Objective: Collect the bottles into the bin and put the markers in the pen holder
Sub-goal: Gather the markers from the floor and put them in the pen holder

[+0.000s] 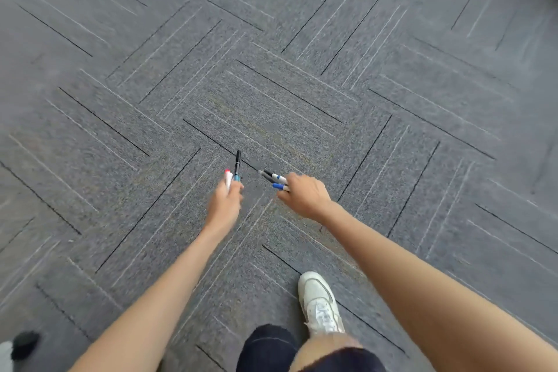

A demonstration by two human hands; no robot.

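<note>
My left hand (pixel 225 201) grips the red and black markers (pixel 237 164), my right hand (pixel 305 195) grips the blue markers (pixel 279 179), and I think I must find the pen holder next.

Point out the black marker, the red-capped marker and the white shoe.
black marker (pixel 238 164): head view, middle of its barrel.
red-capped marker (pixel 228 180): head view, white barrel below the cap.
white shoe (pixel 320 303): head view, top of the shoe by the laces.

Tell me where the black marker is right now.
In the head view, the black marker sticks out of the left hand, just left of centre, beside a red-capped marker and above the carpet.
</note>
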